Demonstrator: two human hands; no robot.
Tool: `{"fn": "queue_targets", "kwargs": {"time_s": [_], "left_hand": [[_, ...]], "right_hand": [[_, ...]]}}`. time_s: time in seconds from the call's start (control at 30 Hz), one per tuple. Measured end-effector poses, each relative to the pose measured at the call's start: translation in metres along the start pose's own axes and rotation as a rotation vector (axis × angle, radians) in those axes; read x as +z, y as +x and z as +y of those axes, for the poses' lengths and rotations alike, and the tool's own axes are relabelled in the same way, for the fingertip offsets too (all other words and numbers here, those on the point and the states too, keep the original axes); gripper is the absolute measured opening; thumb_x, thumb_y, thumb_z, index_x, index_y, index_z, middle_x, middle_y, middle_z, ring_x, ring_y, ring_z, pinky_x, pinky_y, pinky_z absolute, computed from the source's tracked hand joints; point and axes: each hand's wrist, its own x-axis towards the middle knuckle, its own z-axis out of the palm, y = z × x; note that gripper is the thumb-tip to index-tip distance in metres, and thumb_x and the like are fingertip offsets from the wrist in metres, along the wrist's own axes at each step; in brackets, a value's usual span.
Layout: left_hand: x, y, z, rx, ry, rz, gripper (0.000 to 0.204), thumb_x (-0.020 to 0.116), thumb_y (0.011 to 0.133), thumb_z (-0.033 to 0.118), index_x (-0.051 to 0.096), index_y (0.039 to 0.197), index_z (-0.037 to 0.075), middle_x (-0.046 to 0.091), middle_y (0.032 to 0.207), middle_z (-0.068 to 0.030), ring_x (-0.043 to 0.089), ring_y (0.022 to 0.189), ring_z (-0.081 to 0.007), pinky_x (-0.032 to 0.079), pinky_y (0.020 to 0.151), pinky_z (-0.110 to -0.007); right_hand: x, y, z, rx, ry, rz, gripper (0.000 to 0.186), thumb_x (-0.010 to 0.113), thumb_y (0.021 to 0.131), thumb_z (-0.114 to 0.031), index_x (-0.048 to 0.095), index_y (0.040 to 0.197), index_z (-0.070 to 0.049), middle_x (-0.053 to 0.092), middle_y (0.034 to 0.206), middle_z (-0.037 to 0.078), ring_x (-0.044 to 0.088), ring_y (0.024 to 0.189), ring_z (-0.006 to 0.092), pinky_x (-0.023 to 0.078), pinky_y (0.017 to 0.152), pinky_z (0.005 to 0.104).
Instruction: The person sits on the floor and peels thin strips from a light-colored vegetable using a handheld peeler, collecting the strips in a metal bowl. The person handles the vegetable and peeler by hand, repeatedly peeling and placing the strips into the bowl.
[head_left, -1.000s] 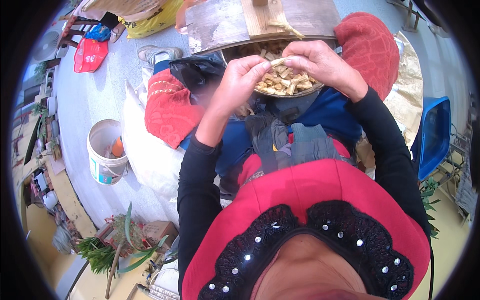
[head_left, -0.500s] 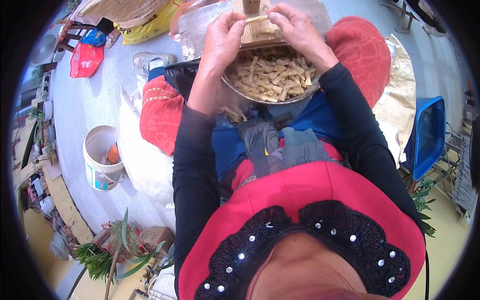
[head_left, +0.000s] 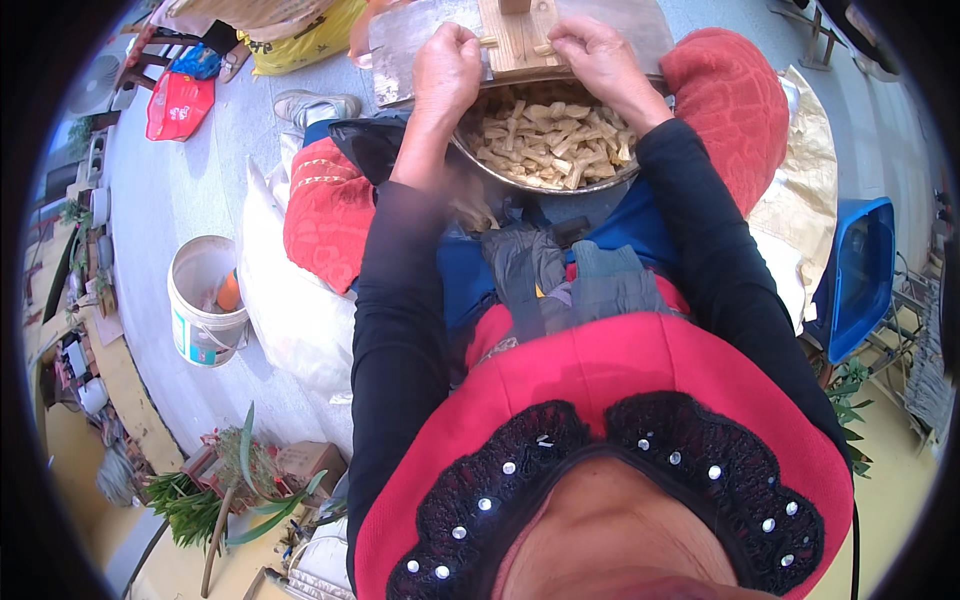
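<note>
My left hand (head_left: 447,68) pinches a short pale yellowish strip (head_left: 488,42), whose end sticks out over a wooden block (head_left: 515,60). My right hand (head_left: 603,62) is closed on another short pale piece (head_left: 543,49) at the block's right side. A gap over the wood separates the two pieces. A post (head_left: 516,5) rises from the block, cut off by the top of the picture. Just below the hands, a round metal basin (head_left: 540,188) holds many pale, dry-looking cut pieces (head_left: 560,140).
A greyish board (head_left: 640,30) lies under the block. Red cloths (head_left: 725,120) cover both my knees. To the left stand a white sack (head_left: 300,330) and a white bucket (head_left: 205,345) with something orange inside. A blue plastic bin (head_left: 862,280) is at the right.
One strip stretched between both hands earlier; now each hand has a separate short piece. My hands have moved slightly apart, and the view has shifted a little.
</note>
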Motion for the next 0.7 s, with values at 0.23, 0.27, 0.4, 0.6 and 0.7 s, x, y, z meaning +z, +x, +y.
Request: {"fn": "queue_targets", "kwargs": {"time_s": [0.23,0.27,0.4,0.6,0.7], "left_hand": [[-0.002,-0.059,0.049,-0.341,-0.858,-0.327,0.012,0.060,0.097,0.015,0.064,0.098,0.004,0.059,0.072,0.0018,0.048,0.057,-0.0030,0.037,0.050,-0.017],[-0.004,-0.066,0.055,-0.391,-0.970,-0.398,0.014,0.058,0.099,0.017,0.064,0.099,0.004,0.058,0.072,0.0022,0.047,0.056,-0.0031,0.036,0.050,-0.017],[-0.018,-0.081,0.051,-0.192,-0.604,-0.487,0.027,0.055,0.101,0.029,0.064,0.091,0.005,0.053,0.063,0.0033,0.042,0.052,-0.0036,0.033,0.047,-0.019],[-0.028,-0.077,0.028,-0.028,-0.233,-0.432,0.044,0.054,0.096,0.040,0.069,0.081,0.002,0.064,0.068,-0.0127,0.061,0.064,-0.0228,0.049,0.065,-0.035],[-0.024,-0.089,0.041,-0.082,-0.681,-0.522,0.044,0.053,0.102,0.036,0.068,0.079,0.001,0.054,0.061,0.0039,0.045,0.057,-0.0033,0.037,0.052,-0.022]], "right_hand": [[-0.005,-0.029,-0.078,-0.308,-0.268,0.158,0.015,0.066,0.091,-0.025,0.070,0.096,-0.012,0.069,0.089,0.008,0.064,0.089,0.0291,0.050,0.079,0.0383],[-0.004,-0.029,-0.076,-0.245,-0.252,0.128,0.016,0.065,0.091,-0.026,0.070,0.096,-0.011,0.068,0.085,0.008,0.065,0.084,0.0290,0.050,0.074,0.0379],[0.000,-0.031,-0.056,-0.142,-0.115,0.036,0.027,0.061,0.093,-0.037,0.068,0.086,-0.011,0.064,0.070,0.014,0.065,0.069,0.0345,0.051,0.058,0.0421],[0.010,-0.084,-0.067,0.292,0.569,-0.612,0.028,0.061,0.095,-0.017,0.060,0.075,0.003,0.049,0.063,-0.005,0.041,0.061,0.0038,0.035,0.052,0.0246],[-0.012,-0.091,-0.115,0.453,0.769,-0.675,0.017,0.069,0.091,-0.016,0.072,0.088,0.000,0.059,0.069,-0.005,0.050,0.064,0.0026,0.039,0.056,0.0216]]}}
